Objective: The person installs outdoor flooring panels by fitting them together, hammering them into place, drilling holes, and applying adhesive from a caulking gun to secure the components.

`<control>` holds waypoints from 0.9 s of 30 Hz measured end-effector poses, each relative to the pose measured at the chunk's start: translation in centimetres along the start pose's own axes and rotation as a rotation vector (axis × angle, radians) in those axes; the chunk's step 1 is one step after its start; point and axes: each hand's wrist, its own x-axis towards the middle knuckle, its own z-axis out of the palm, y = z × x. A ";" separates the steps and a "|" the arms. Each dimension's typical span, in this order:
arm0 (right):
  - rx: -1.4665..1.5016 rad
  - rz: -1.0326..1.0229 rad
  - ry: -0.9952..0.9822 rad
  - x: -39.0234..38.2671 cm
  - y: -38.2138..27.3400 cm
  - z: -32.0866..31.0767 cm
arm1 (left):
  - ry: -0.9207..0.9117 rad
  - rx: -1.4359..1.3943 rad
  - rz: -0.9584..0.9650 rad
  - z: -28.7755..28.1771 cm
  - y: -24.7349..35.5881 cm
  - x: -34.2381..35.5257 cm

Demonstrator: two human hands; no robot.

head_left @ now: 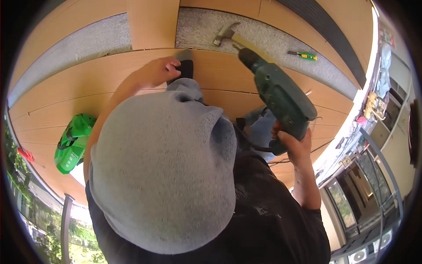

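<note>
In my right hand (pixel 295 144) is a dark green power drill (pixel 283 90), gripped by its handle. The drill tilts up and to the left, with its bit end near the handle of a claw hammer (pixel 226 34). My left hand (pixel 160 71) is beside a foot in a black and grey sock (pixel 186 66), over the brown deck boards (pixel 224 72). Its fingers are curled, and whatever they may hold is hidden. Large grey cloth (pixel 162 171) fills the middle of the view and covers part of my left arm.
A green and yellow utility knife (pixel 303 55) lies on the grey concrete strip (pixel 198 33) between boards. One board (pixel 153 24) crosses that strip. At left sits a bright green plastic item (pixel 74 143). A cable (pixel 281 162) trails by the drill. Cluttered items (pixel 373 105) line the right edge.
</note>
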 end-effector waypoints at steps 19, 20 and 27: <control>-0.857 -0.120 -0.406 9.4 -7.7 9.7 | -0.617 -1.249 -0.277 -2.4 3.0 4.6; -0.851 -0.109 -0.409 9.7 -8.0 9.8 | -0.623 -1.251 -0.288 -2.2 2.8 4.8; -0.924 -0.067 -0.499 10.9 -9.2 10.5 | -0.693 -1.274 -0.231 -0.8 1.4 4.9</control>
